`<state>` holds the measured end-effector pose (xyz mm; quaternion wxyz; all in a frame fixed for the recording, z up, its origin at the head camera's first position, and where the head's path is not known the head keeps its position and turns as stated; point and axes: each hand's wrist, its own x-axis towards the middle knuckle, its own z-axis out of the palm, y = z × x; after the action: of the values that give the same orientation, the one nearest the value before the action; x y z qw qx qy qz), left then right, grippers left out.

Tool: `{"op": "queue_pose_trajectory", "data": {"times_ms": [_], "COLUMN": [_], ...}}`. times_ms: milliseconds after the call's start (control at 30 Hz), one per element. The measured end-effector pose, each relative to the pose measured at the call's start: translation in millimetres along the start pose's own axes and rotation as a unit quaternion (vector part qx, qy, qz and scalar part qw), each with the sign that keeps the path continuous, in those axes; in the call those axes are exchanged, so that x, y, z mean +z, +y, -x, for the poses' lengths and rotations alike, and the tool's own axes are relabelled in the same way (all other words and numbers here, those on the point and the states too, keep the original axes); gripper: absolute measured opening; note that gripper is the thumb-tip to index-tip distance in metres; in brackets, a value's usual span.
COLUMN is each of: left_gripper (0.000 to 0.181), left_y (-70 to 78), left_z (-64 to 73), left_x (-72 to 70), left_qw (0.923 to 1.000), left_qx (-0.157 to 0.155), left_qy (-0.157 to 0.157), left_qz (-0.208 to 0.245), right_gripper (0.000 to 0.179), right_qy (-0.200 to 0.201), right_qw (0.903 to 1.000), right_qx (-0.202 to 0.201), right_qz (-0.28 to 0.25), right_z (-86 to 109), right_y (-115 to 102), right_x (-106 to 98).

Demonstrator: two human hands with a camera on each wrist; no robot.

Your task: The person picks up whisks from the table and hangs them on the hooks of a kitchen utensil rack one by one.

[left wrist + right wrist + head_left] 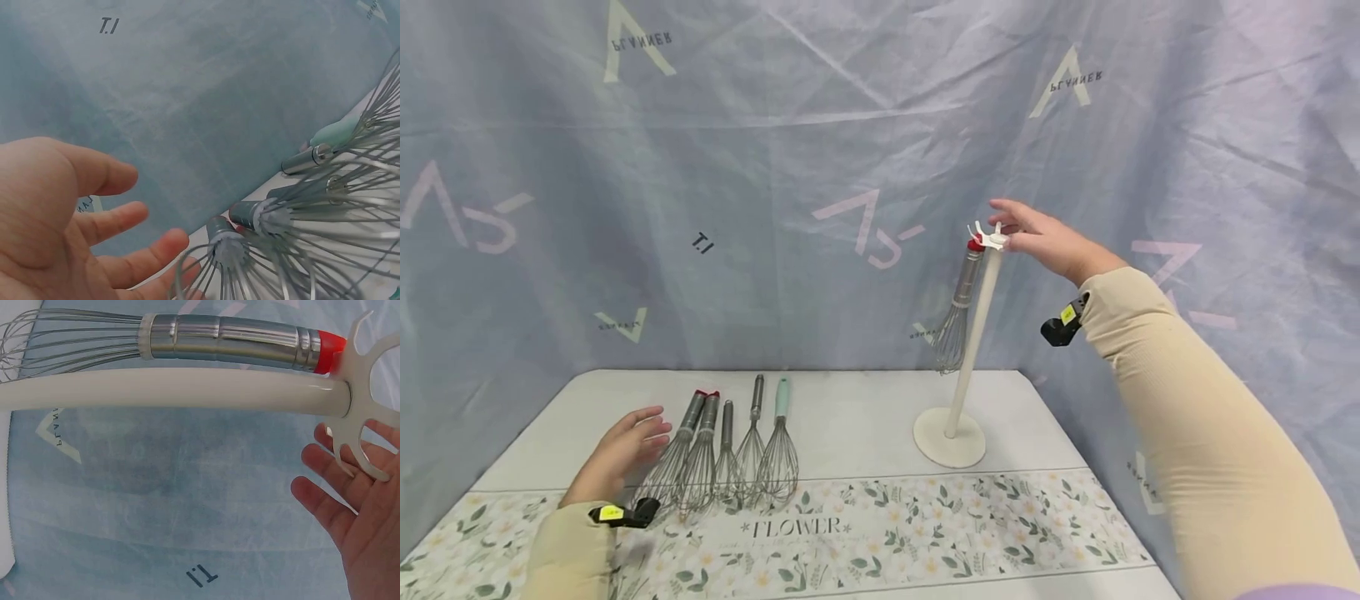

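A white stand (973,342) with a round base rises at the right of the table, a ring of curved hooks (356,394) at its top. From one hook hangs a whisk (964,287) with a steel handle and red end. My right hand (1048,242) is at the hooks, fingers extended and holding nothing; whether it touches them I cannot tell. Low on the left, my left hand (625,454) hovers beside several whisks (703,454), its fingers loosely spread. Two of these have red ends, and one has a mint green handle (783,398).
A white table (857,425) carries a floral runner (940,517) along its front. Behind it hangs a grey-blue curtain (737,208) with printed letters. The whisks lie side by side with handles toward the curtain.
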<state>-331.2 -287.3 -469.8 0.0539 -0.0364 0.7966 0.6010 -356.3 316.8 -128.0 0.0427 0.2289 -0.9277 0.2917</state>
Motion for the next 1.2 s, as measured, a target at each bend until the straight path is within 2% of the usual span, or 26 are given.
{"op": "queue_pose_trajectory", "data": {"times_ms": [200, 400, 467, 600, 700, 767, 900, 1033, 1200], "left_gripper": [0.073, 0.074, 0.073, 0.071, 0.071, 0.071, 0.071, 0.072, 0.072], "left_y": [-4.1, -5.7, -6.3, -7.3, -7.0, -6.8, -7.6, -10.1, -12.8], "left_z": [1.2, -0.7, -1.0, -3.1, -5.9, -7.8, -10.5, -14.5, -19.0], "left_x": [-3.6, -5.9, -6.4, -5.8, -4.2, -3.4, -1.9, -0.4, 0.2], "left_qw": [0.9997, 0.9994, 0.9993, 0.9987, 0.9980, 0.9975, 0.9968, 0.9957, 0.9943], "left_qx": [0.001, -0.009, -0.019, -0.035, -0.039, -0.039, -0.042, -0.057, -0.080], "left_qy": [-0.023, -0.032, -0.032, -0.033, -0.042, -0.050, -0.060, -0.066, -0.065], "left_qz": [-0.004, 0.007, 0.009, 0.015, 0.026, 0.032, 0.032, 0.032, 0.028], "right_gripper": [0.069, 0.074, 0.080, 0.096, 0.104, 0.107, 0.109, 0.109, 0.109], "right_qy": [0.012, 0.035, 0.055, 0.093, 0.108, 0.116, 0.129, 0.136, 0.132], "right_qw": [0.9987, 0.9913, 0.9844, 0.9604, 0.9435, 0.9372, 0.9315, 0.9307, 0.9375], "right_qx": [-0.019, -0.005, 0.014, 0.071, 0.111, 0.129, 0.148, 0.156, 0.148], "right_qz": [0.046, 0.127, 0.166, 0.253, 0.293, 0.303, 0.306, 0.302, 0.286], "right_z": [1.5, 6.4, 6.7, 5.7, 4.0, 2.8, 1.7, 2.3, 1.9], "right_y": [7.5, 7.0, 1.7, -16.6, -29.2, -34.6, -35.3, -30.4, -25.9], "right_x": [0.7, 2.7, 5.0, 13.1, 19.3, 22.2, 25.6, 28.4, 31.4]}}
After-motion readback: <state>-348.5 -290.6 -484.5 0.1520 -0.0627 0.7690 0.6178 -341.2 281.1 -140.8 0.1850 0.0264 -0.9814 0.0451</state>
